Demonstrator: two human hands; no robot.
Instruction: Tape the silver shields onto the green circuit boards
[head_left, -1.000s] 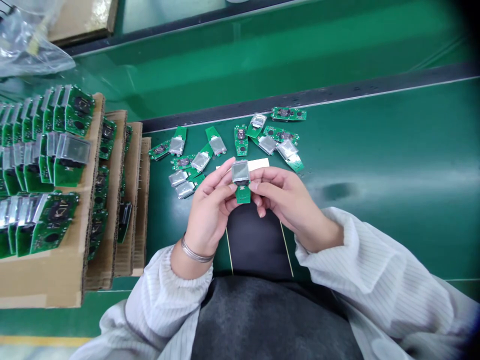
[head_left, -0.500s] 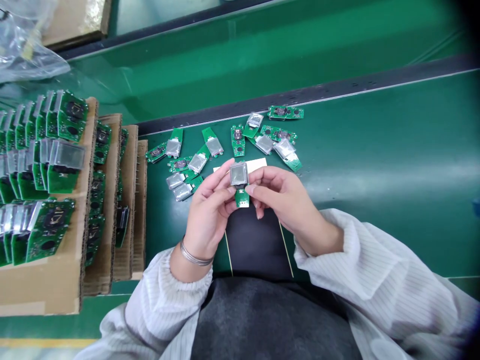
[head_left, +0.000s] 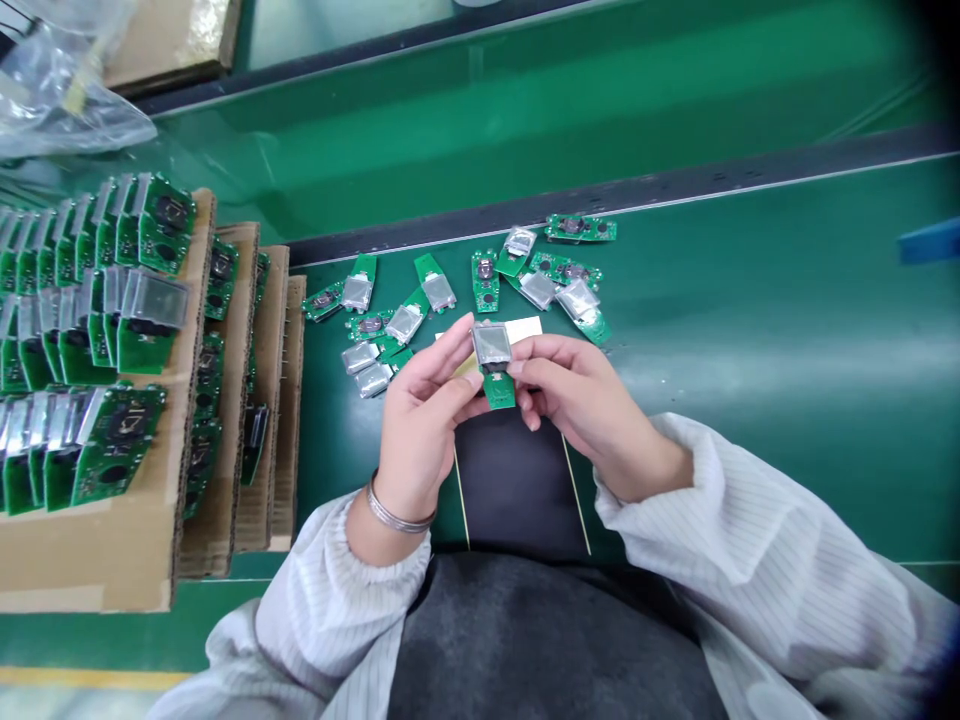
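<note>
Between my two hands is a small green circuit board (head_left: 500, 390) with a grey display screen at its top end, the screen facing me. My left hand (head_left: 427, 410) is closed on the board's left edge, thumb in front and fingers behind it. From the other side my right hand (head_left: 574, 400) pinches the right edge near the bottom of the screen. Below the board lies a black mat (head_left: 517, 480) with pale edges, and a cream sheet (head_left: 525, 328) shows behind my fingers. Several like boards (head_left: 405, 322) lie scattered just beyond my hands, some with screens up, others showing a round component.
On the left stand cardboard racks (head_left: 142, 540) holding rows of upright circuit boards (head_left: 120, 440). A dark ledge (head_left: 420, 228) crosses behind the green table (head_left: 765, 380). At the upper left are a clear plastic bag (head_left: 67, 110) and a cardboard piece (head_left: 176, 45). Something blue (head_left: 930, 242) shows at the right edge.
The board in my hands has tilted slightly, and my right fingers have shifted up along its edge. The whole view has moved a little, and a blue object now shows at the right.
</note>
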